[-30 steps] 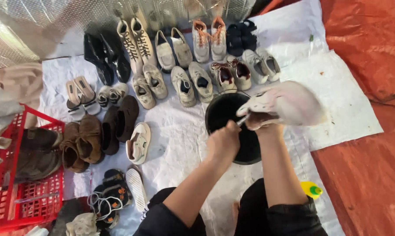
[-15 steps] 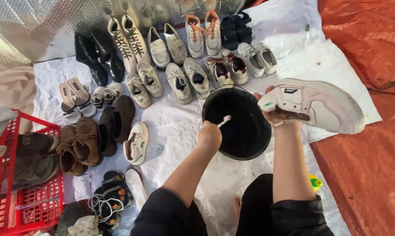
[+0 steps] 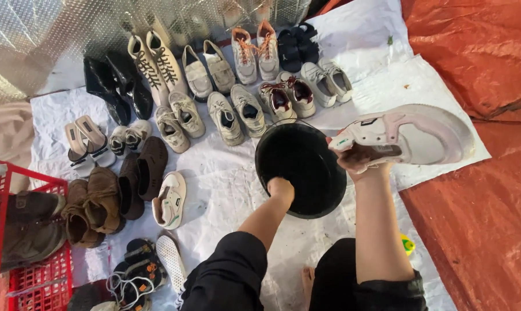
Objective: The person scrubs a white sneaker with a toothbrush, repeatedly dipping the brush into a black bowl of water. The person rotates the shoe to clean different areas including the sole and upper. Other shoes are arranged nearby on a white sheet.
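Over black bucket (image 3: pixel 306 167) rim, left hand (image 3: pixel 281 188) fisted inside, right hand (image 3: pixel 358 158) gripping sneaker (image 3: pixel 410 135)

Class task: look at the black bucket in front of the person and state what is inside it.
The left hand reaches down into the black bucket. Its fingers and anything they grip are hidden, and the dark interior shows no clear contents.

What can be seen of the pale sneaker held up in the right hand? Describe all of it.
The pale sneaker is off-white with pinkish panels, a thick light sole and a small green tag near the heel. The right hand grips it from below at the heel end, holding it sideways in the air, toe pointing right, beside the black bucket.
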